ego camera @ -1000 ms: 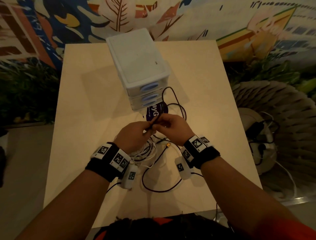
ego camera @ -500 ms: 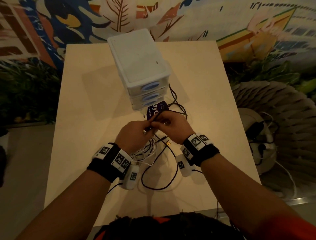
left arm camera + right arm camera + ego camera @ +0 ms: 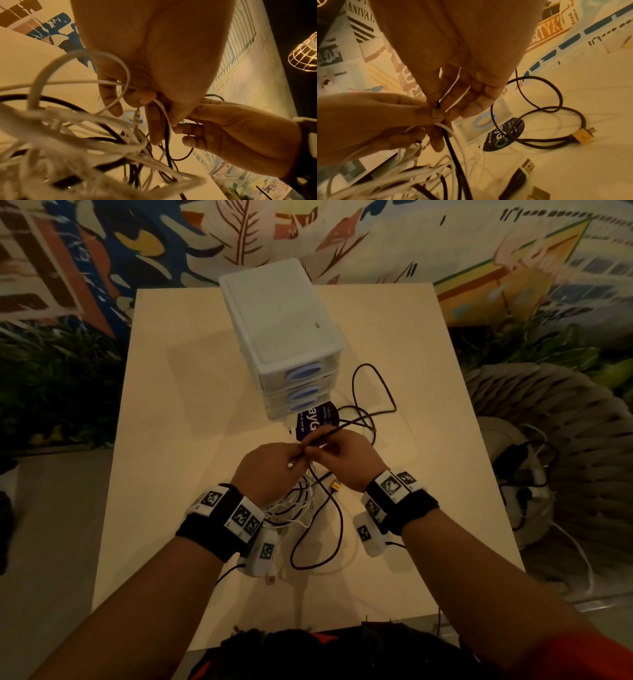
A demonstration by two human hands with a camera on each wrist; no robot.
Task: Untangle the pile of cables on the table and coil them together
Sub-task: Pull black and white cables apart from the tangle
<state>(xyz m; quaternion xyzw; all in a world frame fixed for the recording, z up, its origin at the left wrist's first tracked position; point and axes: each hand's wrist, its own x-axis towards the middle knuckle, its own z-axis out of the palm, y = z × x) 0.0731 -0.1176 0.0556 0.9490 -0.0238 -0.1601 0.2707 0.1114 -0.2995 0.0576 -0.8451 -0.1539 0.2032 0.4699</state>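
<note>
Both pinching the black cable [image 3: 356, 419] mid-frame, left hand [image 3: 270, 470] and right hand [image 3: 346, 460] touching, slack trailing toward upper right

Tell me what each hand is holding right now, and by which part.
Both hands pinch cables mid-run, not at a plug: the left hand holds white cable, the right hand the black cable beside it.
</note>
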